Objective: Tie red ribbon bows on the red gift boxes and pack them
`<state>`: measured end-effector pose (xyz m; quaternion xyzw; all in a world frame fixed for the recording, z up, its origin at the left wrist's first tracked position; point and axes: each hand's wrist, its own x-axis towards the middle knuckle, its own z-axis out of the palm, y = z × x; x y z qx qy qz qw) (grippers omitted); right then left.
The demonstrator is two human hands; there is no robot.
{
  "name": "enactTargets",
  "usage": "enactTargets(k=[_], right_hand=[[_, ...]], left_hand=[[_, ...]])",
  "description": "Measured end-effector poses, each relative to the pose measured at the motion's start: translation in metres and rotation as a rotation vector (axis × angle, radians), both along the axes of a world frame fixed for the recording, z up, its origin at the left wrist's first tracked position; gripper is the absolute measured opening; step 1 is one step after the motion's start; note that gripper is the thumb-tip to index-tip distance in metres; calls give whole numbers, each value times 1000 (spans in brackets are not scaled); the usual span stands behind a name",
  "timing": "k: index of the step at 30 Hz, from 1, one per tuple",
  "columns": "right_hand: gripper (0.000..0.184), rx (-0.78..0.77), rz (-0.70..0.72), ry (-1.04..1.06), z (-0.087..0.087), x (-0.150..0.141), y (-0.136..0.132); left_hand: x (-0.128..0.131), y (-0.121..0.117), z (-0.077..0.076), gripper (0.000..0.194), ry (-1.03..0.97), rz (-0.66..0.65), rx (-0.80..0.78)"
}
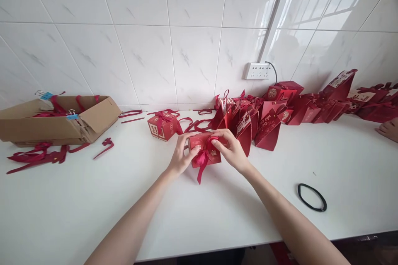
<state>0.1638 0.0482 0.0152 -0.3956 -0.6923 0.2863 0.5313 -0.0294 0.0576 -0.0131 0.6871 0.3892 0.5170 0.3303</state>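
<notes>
A small red gift box (pixel 192 142) with gold print is between my hands, above the white table. A red ribbon (pixel 202 159) is tied across it in a bow, and one tail hangs down the front. My left hand (pixel 183 154) grips the box's left side, the thumb lying on its printed face. My right hand (pixel 229 149) is closed at the right side, thumb and fingers pinching a loop of the bow. Behind my left hand stands another red gift box (pixel 161 126) with a ribbon bow on top.
Several red gift boxes (pixel 270 126) crowd the wall behind and right of my hands. An open cardboard box (pixel 34 129) with ribbons stands left; loose ribbons (pixel 40 155) lie before it. A black band (pixel 311 197) lies right. Another person's hand (pixel 388 129) shows at the right edge.
</notes>
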Motion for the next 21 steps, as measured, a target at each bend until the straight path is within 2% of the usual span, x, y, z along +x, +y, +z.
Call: enactTargets(k=[2,6,10,16,21], right_hand=[[24,-36,-7,44,0,-1,1],[25,-209,71,185,-1,2,3],[34,-301,97,261,-2,2,8],[41,-270,69,218,-3,-2,16],[27,-216,56,169,-2,-2,16]], left_hand=[[0,0,-1,44,-12,6,-7],[1,0,0,46,-38,37,-35],[1,-1,3,48,-41,58,-40],[0,1,7,49,-2,107,-78],[-2,2,6,52,-3,131,-107]])
